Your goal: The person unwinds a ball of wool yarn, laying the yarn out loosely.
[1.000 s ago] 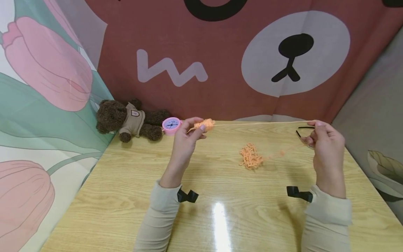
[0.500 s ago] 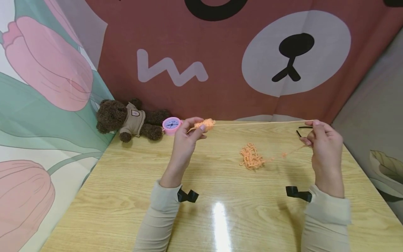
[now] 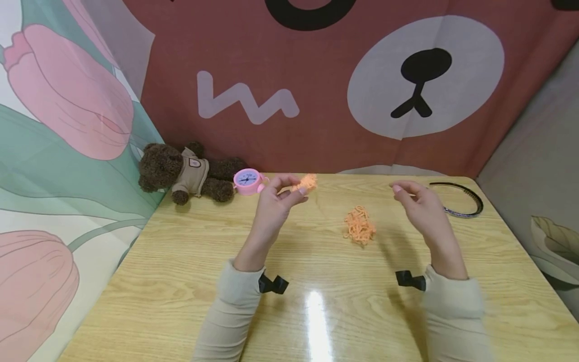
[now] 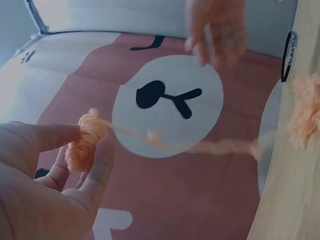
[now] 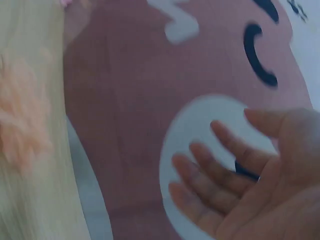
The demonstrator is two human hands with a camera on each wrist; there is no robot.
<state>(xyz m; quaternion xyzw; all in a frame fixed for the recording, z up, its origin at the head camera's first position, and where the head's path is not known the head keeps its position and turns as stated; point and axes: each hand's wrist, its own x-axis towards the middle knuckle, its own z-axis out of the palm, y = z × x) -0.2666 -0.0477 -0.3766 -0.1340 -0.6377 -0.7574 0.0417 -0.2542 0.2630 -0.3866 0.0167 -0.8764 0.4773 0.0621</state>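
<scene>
A small wound bundle of orange yarn (image 3: 307, 183) is pinched between the thumb and fingers of my left hand (image 3: 277, 203), above the table's back part. In the left wrist view the wound yarn (image 4: 86, 142) shows its wraps, and a blurred strand (image 4: 220, 146) runs from it toward the loose pile. That loose, tangled pile of orange yarn (image 3: 360, 225) lies on the table between the hands. My right hand (image 3: 422, 208) is in the air to the right of the pile. Its fingers (image 5: 215, 175) are spread and loosely bent in the right wrist view, holding nothing.
A brown teddy bear (image 3: 190, 173) lies at the back left of the wooden table (image 3: 181, 281), beside a pink alarm clock (image 3: 247, 181). A dark headband (image 3: 470, 201) rests at the back right. A printed curtain (image 3: 325, 100) hangs behind.
The right hand has let go of the taut yarn strand and moved left, uncovering the headband. The strand now hangs slack. My left hand has shifted slightly right with the wound yarn.
</scene>
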